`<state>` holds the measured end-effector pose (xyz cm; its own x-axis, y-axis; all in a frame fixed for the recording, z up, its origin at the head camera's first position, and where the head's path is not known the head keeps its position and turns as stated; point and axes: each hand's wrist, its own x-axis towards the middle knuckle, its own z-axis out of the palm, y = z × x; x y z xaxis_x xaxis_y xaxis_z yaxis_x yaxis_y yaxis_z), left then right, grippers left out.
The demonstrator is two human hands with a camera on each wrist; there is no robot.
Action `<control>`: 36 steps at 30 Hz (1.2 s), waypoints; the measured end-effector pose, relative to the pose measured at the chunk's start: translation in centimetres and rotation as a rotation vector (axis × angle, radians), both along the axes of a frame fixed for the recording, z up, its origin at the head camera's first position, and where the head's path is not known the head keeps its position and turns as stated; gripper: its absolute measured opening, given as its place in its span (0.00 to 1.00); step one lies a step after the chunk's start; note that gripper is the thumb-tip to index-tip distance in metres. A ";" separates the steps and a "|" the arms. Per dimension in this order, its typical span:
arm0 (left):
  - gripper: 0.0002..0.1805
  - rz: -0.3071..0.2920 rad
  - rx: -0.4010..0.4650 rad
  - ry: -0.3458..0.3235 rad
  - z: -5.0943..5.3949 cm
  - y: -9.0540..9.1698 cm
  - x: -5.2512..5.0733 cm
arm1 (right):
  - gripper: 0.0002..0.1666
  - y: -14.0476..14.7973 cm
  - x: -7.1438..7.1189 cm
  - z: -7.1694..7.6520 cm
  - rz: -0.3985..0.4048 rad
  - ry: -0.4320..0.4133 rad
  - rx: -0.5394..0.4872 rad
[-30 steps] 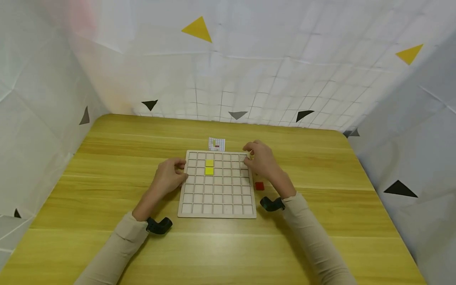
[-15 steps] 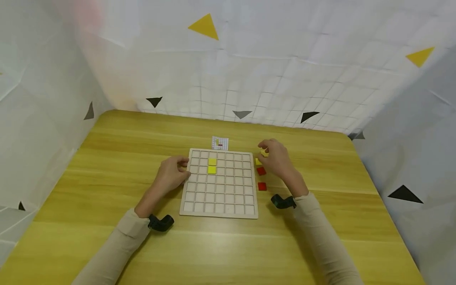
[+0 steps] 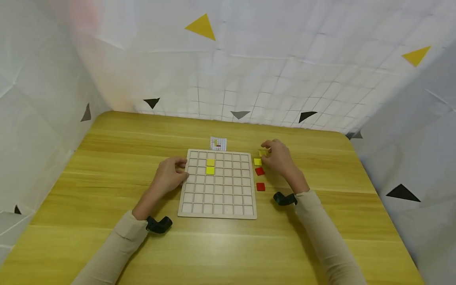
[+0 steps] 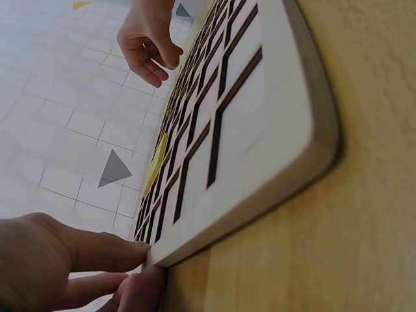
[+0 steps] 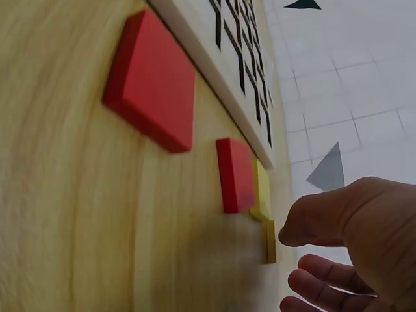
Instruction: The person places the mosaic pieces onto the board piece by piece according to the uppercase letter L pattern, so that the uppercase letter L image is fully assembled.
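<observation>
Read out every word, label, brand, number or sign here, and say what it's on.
No text is readable in any view.
White rectangular card with a printed grid: any lettering is too small to read.
Pale square wooden grid board: none visible.
Flat red square tiles and flat yellow square tiles: none visible.

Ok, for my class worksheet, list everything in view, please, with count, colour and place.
Board: 1, pale, on table
Yellow tiles: 4, yellow, two on board, two to its right
Red tiles: 2, red, right of board
Card: 1, white, beyond board
Table: 1, yellowish, beneath
Walls: 3, whitish, back and sides
Triangles: several, yellow, black, grey, on walls
Wrist cameras: 2, black, on wrists
Sleeves: 2, beige, on arms
Left hand: 1, bare, pinching board's left edge
Right hand: 1, bare, near far yellow tile
</observation>
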<state>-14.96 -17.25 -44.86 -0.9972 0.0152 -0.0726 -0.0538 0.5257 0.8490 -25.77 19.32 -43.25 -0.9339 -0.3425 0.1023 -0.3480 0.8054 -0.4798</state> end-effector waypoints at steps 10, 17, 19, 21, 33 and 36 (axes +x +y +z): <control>0.25 0.008 0.001 -0.017 -0.1 0.0 0.0 | 0.22 0.7 -0.7 -1.2 0.010 -0.070 -0.032; 0.25 0.008 0.002 -0.014 -0.1 0.0 0.0 | 0.22 0.7 -1.0 -1.4 0.031 -0.046 -0.030; 0.25 0.011 0.003 -0.013 -0.2 0.0 0.0 | 0.21 0.7 -1.1 -1.4 0.036 -0.037 -0.027; 0.26 0.012 0.001 -0.012 -0.2 0.0 0.0 | 0.20 0.6 -1.1 -1.4 0.041 -0.026 -0.021; 0.25 0.010 0.006 -0.016 -0.2 0.1 0.0 | 0.18 0.9 -1.0 -1.5 0.032 -0.020 -0.015; 0.25 0.010 0.001 -0.013 -0.2 0.0 0.0 | 0.18 1.0 -0.9 -1.5 0.027 -0.033 -0.031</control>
<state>-14.99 -17.23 -45.02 -0.9963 0.0057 -0.0859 -0.0701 0.5242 0.8487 -26.66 20.37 -44.73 -0.9275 -0.3647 0.0824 -0.3527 0.7807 -0.5159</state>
